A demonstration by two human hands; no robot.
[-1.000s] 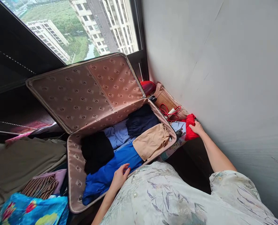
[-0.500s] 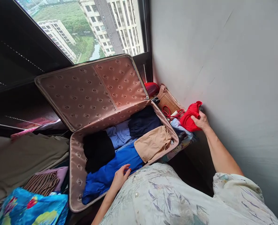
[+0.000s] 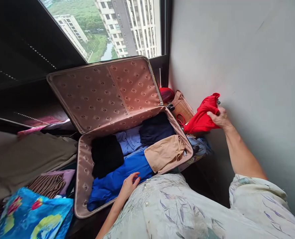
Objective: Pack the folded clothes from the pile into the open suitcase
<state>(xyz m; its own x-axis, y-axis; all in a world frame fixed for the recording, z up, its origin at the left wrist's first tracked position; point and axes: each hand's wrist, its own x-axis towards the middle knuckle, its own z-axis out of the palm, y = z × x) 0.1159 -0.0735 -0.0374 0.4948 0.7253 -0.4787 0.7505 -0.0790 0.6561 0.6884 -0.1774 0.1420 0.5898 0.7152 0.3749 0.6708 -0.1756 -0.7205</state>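
Note:
My right hand [image 3: 219, 118] is closed on a red cloth garment [image 3: 203, 114], lifted to the right of the suitcase and close to the wall. Holding nothing, my left hand [image 3: 130, 184] rests near the suitcase's front edge with its fingers apart, beside the blue garment. The open suitcase [image 3: 77, 186] has a pink patterned lining. Inside lie a black folded garment [image 3: 107, 156], a blue garment [image 3: 112, 186], a light blue garment [image 3: 129, 141], a dark navy garment [image 3: 158, 129] and a beige garment [image 3: 163, 152].
Left of the suitcase lie an olive cloth [image 3: 33, 159], a striped garment [image 3: 48, 186] and a bright blue floral cloth [image 3: 38, 215]. On the right are a brown woven item [image 3: 183, 106], a red cord [image 3: 180, 120] and pale blue cloth [image 3: 201, 146]. A wall [image 3: 237, 66] stands close on the right.
My right hand has raised the red garment up and away from the pile beside the suitcase. My left hand has hardly moved. The view has shifted slightly.

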